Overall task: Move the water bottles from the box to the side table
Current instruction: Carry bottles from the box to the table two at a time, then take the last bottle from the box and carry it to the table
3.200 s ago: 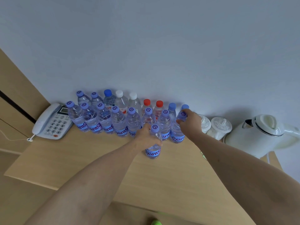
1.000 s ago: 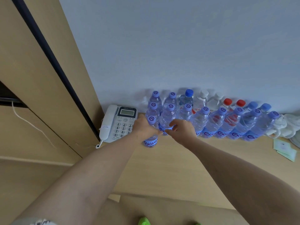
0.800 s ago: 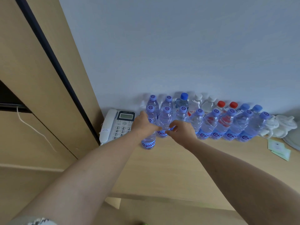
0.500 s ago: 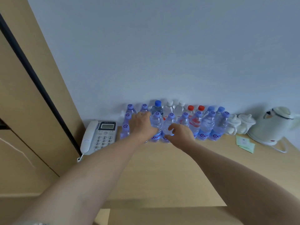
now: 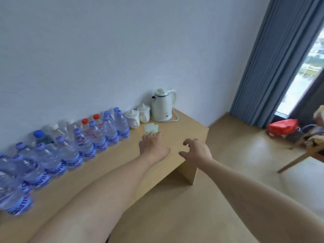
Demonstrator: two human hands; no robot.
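Water bottles point(image 5: 84, 146) stand upright in a double row along the wall on the wooden side table point(image 5: 184, 130), running from the near left corner back toward the middle; long axes vertical, caps up, most with purple caps and purple labels, a few behind with a blue cap, white caps and red caps. The near-left bottles are blurred, count uncertain. Just beyond the last bottle: two white lidded cups point(image 5: 138, 115), then a white electric kettle point(image 5: 162, 105) at the far end, with small green paper packets point(image 5: 151, 128) in front of the cups. Left hand point(image 5: 152, 146) hovers over the bare table top right of the row, palm down, fingers stretched forward and close together, holding nothing; fingertips near the packets. Right hand point(image 5: 197, 151) is further right, over the table's outer edge, fingers spread and loosely curved, thumb out, empty. Both hands are apart from every bottle; the bottles lie to the left of the left hand, which is the nearer of the two. No box shows in view, so which way the next bottle lies from the fingers cannot be told. Judgement: hands are free for another fetch. Far right: grey-blue curtain point(image 5: 273, 58), a red bag point(image 5: 283, 127) on the floor.
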